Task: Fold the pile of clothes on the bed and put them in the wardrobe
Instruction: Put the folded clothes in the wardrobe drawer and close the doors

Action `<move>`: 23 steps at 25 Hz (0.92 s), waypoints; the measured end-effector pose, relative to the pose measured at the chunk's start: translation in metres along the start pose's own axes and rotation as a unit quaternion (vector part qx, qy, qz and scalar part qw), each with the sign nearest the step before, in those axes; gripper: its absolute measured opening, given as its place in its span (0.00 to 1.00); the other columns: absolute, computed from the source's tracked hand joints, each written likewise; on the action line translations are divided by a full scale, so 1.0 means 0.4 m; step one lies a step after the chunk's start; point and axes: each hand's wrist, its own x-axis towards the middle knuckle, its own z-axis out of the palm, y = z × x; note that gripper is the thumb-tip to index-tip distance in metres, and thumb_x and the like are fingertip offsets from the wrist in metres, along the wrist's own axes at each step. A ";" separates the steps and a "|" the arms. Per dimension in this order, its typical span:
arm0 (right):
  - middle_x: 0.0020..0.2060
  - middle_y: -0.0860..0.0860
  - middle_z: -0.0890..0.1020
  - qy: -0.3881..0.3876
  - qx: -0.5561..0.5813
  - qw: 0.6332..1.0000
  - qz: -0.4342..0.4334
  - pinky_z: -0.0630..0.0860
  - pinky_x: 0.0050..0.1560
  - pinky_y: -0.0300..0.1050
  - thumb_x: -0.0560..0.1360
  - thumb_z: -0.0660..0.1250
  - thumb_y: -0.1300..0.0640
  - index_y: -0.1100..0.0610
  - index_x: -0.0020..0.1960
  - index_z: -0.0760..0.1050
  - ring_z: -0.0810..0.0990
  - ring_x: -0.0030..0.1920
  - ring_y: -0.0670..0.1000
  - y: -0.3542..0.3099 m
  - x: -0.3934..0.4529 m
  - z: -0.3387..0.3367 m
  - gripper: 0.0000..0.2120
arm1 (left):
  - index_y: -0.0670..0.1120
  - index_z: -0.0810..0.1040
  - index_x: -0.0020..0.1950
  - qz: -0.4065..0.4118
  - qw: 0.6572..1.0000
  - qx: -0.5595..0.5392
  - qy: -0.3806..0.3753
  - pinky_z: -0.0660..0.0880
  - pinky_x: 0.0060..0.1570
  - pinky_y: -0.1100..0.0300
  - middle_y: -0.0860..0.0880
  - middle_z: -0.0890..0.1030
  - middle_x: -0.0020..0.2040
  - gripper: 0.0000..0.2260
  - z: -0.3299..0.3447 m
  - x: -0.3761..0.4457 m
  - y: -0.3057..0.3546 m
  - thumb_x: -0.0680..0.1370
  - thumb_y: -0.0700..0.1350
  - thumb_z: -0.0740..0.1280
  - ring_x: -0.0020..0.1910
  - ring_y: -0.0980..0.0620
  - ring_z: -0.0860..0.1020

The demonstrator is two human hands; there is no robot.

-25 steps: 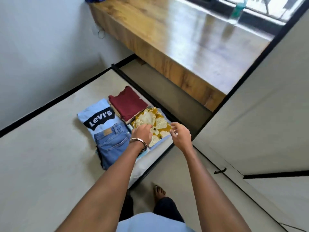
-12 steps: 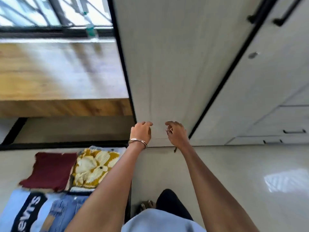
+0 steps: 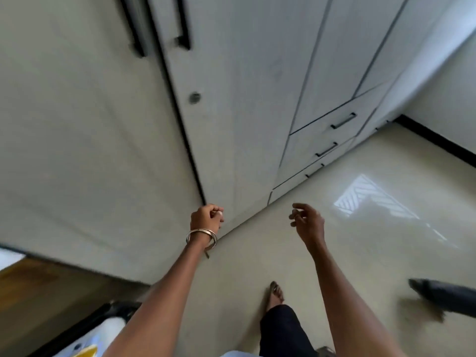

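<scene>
My left hand (image 3: 206, 219), with bangles on its wrist, is raised in front of the white wardrobe (image 3: 231, 112), close to the lower end of the dark gap between two door panels. Its fingers are curled into a fist and nothing shows inside. Raised to its right over the floor, my right hand (image 3: 306, 222) has loosely bent fingers and holds nothing. Of the folded clothes, only a yellow and pale blue corner (image 3: 86, 349) shows at the bottom left edge.
Black bar handles (image 3: 183, 24) sit high on the wardrobe doors. Drawers with black handles (image 3: 342, 121) are at the right. The glossy floor (image 3: 373, 253) carries a patch of sunlight. A dark blurred shoe (image 3: 443, 295) is at the right edge. A wooden surface (image 3: 28, 284) lies lower left.
The view has swung right, from the folded clothes to the wardrobe doors and floor. Both hands have come off the clothes, are raised with nothing in them, and have spread apart.
</scene>
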 end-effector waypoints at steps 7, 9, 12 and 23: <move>0.31 0.48 0.81 0.025 -0.069 0.996 0.044 0.81 0.43 0.52 0.77 0.67 0.64 0.56 0.49 0.81 0.79 0.31 0.50 0.096 0.422 -0.314 0.06 | 0.46 0.84 0.48 0.058 0.979 0.154 -0.121 0.76 0.52 0.60 0.46 0.85 0.45 0.06 0.472 0.255 0.313 0.74 0.40 0.68 0.48 0.47 0.83; 0.35 0.51 0.83 0.026 -0.095 0.994 0.044 0.81 0.47 0.54 0.77 0.67 0.62 0.57 0.50 0.82 0.81 0.36 0.52 0.086 0.547 -0.372 0.05 | 0.43 0.83 0.54 0.088 0.966 0.201 -0.138 0.74 0.55 0.59 0.44 0.84 0.52 0.09 0.568 0.320 0.410 0.74 0.41 0.69 0.52 0.45 0.81; 0.45 0.54 0.85 0.003 -0.155 0.987 0.038 0.78 0.51 0.47 0.77 0.68 0.60 0.57 0.53 0.82 0.83 0.47 0.55 0.076 0.722 -0.440 0.07 | 0.43 0.79 0.61 0.122 0.939 0.251 -0.202 0.70 0.61 0.58 0.42 0.79 0.60 0.14 0.714 0.406 0.538 0.75 0.41 0.68 0.59 0.43 0.76; 0.68 0.54 0.73 -0.181 -0.402 0.897 -0.027 0.73 0.61 0.55 0.79 0.63 0.57 0.57 0.70 0.67 0.68 0.68 0.57 0.013 1.434 -0.536 0.20 | 0.44 0.58 0.77 0.127 0.890 0.330 -0.286 0.64 0.68 0.57 0.47 0.57 0.77 0.31 1.234 0.798 0.849 0.77 0.43 0.67 0.70 0.45 0.68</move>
